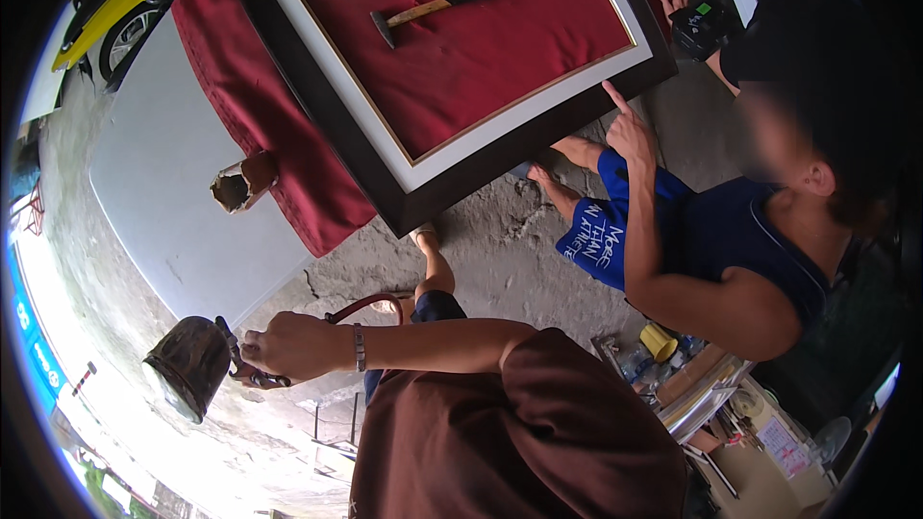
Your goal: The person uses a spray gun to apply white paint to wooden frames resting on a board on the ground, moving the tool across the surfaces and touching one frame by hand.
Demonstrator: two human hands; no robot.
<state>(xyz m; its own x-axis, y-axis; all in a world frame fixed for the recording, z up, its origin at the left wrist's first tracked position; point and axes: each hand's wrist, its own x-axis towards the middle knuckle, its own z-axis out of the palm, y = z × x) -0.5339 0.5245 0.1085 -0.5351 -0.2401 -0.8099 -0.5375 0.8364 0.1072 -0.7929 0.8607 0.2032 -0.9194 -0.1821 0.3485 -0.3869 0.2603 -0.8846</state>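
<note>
My right hand (288, 346) comes across to the left, fingers wrapped round a spray gun (231, 351) with a dark, stained cup (187, 365). A red hose (363, 306) runs from near that hand. My left hand is not in view. Ahead and apart from the gun lies a dark picture frame (346, 125) with a white inner border and a thin gold edge. Red cloth (481, 67) shows through its opening, and a hammer (423, 12) with a wooden handle rests on the cloth. A co-worker's hand (630, 130) points one finger at the frame's near right corner.
The co-worker (711, 240) in blue sits or crouches on the right; their other hand (673, 0) is by a black device (707, 31). A cardboard tube (242, 185) sticks out over a pale board (183, 202). Clutter includes a yellow cup (659, 341). A yellow car (125, 10) stands far left.
</note>
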